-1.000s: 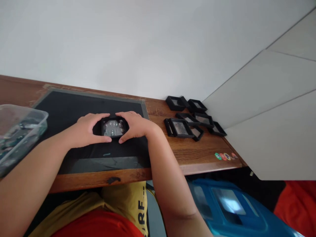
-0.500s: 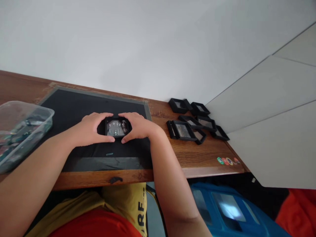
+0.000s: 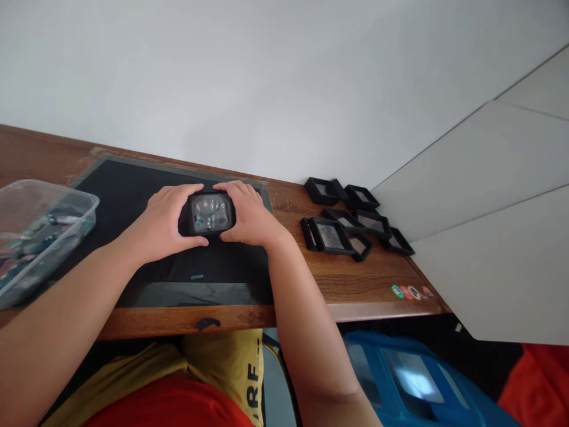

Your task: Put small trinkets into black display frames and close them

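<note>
A small black-framed case (image 3: pixel 211 213) with a clear window is held over the black mat (image 3: pixel 133 190); several small shiny pieces show behind the window, too small to name. My left hand (image 3: pixel 171 222) curves round its left side, thumb at the near edge and fingers at the far edge. On the opposite side my right hand (image 3: pixel 244 213) grips it the same way. A small bluish-green sliver (image 3: pixel 197 276) lies on the mat nearer to me.
To the left stands a clear plastic tub (image 3: pixel 84 207) with colourful small pieces inside. Several black frames (image 3: pixel 331 236) lie in a loose heap at the right. Round stickers (image 3: pixel 406 292) sit near the table edge. A blue plastic chair (image 3: pixel 391 367) is below.
Both hands have moved the case a little away from me, toward the wall, and its window now appears tilted more toward me. The tub and the heap of frames have stayed put.
</note>
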`<state>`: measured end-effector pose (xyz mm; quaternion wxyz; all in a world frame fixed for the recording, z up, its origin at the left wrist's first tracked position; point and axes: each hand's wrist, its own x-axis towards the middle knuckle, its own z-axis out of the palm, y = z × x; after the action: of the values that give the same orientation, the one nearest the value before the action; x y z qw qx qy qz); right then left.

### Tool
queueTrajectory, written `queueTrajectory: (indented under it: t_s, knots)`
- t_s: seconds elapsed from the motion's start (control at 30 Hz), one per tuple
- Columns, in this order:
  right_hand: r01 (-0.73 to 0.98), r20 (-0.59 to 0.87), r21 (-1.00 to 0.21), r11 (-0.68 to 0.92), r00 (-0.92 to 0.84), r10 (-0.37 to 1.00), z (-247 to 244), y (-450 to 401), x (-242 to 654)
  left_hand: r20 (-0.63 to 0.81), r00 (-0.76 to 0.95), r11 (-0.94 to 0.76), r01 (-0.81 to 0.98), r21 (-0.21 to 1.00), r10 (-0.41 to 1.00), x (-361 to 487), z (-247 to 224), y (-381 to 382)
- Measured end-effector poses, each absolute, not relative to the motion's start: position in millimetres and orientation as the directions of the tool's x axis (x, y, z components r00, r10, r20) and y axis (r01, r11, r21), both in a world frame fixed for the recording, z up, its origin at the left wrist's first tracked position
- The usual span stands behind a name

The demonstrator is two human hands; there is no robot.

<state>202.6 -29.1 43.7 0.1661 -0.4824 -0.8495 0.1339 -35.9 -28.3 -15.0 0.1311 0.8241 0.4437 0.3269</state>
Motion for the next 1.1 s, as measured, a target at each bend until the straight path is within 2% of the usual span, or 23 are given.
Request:
queueTrajectory:
  t_s: [0.2,0.4,0.57,0.8,0.93,1.1]
  knots:
    - [0.729,0.329,-0.389,0.564,-0.462,0.824,40.3,-28.6,200.7,0.583,0.290,-0.605,0.644,0.467,0.759,-35.0,-14.3,-29.2]
    - [0.726,0.371,-0.370,0.580,-0.457,0.808,35.7,-25.6,200.2,0.686,0.243,-0.644,0.643,0.415,0.685,-32.1,-12.7,-32.2]
    - [0.693,0.311,-0.458,0.558,-0.463,0.830,32.9,-20.7,205.0,0.711,0.251,-0.661,0.645,0.383,0.657,-28.6,-12.7,-36.3]
    - [0.544,0.154,-0.748,0.380,-0.415,0.897,29.0,-19.6,204.7,0.727,0.294,-0.697,0.632,0.339,0.620,-25.4,-15.1,-40.1]
    - [0.550,0.135,-0.769,0.326,-0.358,0.924,26.7,-19.3,201.3,0.726,0.305,-0.704,0.626,0.334,0.616,-25.3,-15.2,-40.8]
    - [0.568,0.141,-0.754,0.330,-0.350,0.926,29.2,-21.6,200.3,0.719,0.314,-0.706,0.623,0.337,0.620,-25.3,-14.0,-40.1]
